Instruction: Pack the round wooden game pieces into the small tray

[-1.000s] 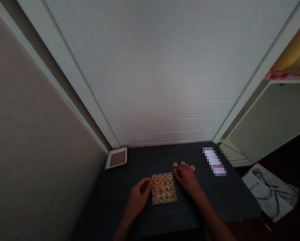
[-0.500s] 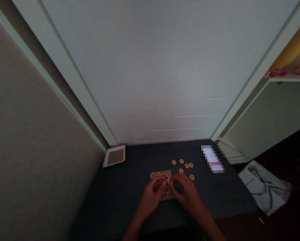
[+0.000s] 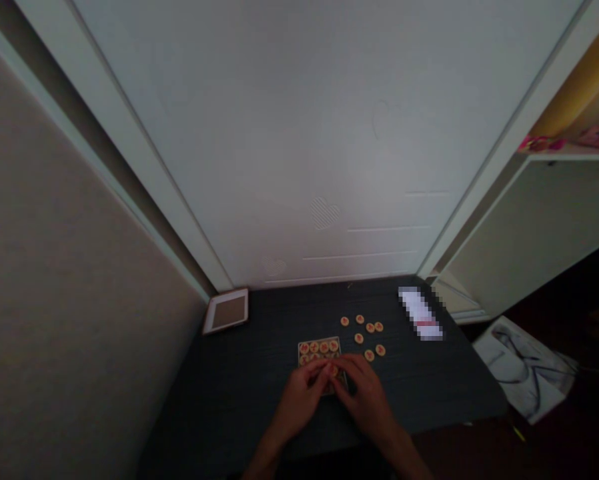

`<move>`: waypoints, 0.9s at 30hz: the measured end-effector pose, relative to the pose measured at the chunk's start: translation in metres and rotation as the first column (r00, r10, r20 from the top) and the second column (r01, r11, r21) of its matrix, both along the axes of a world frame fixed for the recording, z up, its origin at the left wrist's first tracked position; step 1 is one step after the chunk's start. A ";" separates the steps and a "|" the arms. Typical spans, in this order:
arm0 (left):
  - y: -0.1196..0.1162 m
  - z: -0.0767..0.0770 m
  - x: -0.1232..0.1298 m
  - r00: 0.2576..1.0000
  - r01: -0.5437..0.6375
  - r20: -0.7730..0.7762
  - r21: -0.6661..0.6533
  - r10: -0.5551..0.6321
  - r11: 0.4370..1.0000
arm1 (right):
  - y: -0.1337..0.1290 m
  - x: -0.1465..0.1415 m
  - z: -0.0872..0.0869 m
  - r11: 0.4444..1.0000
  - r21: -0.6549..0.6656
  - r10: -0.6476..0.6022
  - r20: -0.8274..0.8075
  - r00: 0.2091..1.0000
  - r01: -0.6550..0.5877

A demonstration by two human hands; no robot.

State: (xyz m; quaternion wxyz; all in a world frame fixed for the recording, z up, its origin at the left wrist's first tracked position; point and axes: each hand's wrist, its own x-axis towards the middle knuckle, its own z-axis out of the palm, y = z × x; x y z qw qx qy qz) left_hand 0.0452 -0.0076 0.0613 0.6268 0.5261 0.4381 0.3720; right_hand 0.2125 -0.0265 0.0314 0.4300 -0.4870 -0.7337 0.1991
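Note:
A shallow tray (image 3: 300,342) on the dark table holds round wooden Chinese chess pieces with red characters, set in rows. The upper row (image 3: 324,347) shows plainly, while my fingers cover much of the lower part. My left hand (image 3: 299,393) is over the tray's lower left, thumb and fingers closed in a pinch; what they grip is hidden. Opposite it, my right hand (image 3: 364,393) pinches a Chinese chess piece (image 3: 334,371) between thumb and fingertips. The two hands' fingertips meet there. Several loose chess pieces (image 3: 359,339) lie face up to the right of the tray.
A framed panel (image 3: 231,311) rests at the table's back left corner. At the back right lies a pixelated, phone-shaped bright object (image 3: 420,313). A white panel (image 3: 299,167) rises behind the table (image 3: 219,387). Right of the table, a white box with cables (image 3: 524,370) sits lower down.
Both hands have drawn closer together over the tray, the right one shifting left and slightly down. More of the tray's second row and another loose piece have come into sight. The view has shifted slightly.

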 end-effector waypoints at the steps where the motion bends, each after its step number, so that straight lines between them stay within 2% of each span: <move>1: 0.000 0.000 0.000 1.000 -0.001 0.008 -0.009 0.001 1.000 | 0.000 0.000 0.001 1.000 -0.004 0.001 -0.003 1.000 -0.001; 10: 0.001 -0.006 -0.010 0.992 -0.107 -0.062 0.013 0.108 0.994 | -0.003 -0.002 -0.006 1.000 -0.020 0.010 -0.062 0.998 -0.011; 15: 0.006 -0.013 -0.037 0.952 -0.280 -0.125 0.026 0.281 0.960 | 0.001 0.001 -0.016 1.000 0.014 0.006 -0.011 1.000 -0.006; 20: 0.007 -0.028 -0.059 0.870 -0.401 -0.237 0.169 0.432 0.900 | 0.007 -0.007 -0.023 0.999 0.026 0.027 0.122 0.992 -0.030; 23: 0.004 -0.037 -0.061 0.827 -0.393 -0.310 0.278 0.469 0.877 | 0.010 -0.014 -0.026 0.999 -0.007 0.053 0.218 0.974 -0.053; 27: 0.000 -0.048 -0.056 0.817 -0.335 -0.339 0.377 0.466 0.863 | 0.012 -0.020 -0.032 0.999 -0.007 0.051 0.284 0.958 -0.051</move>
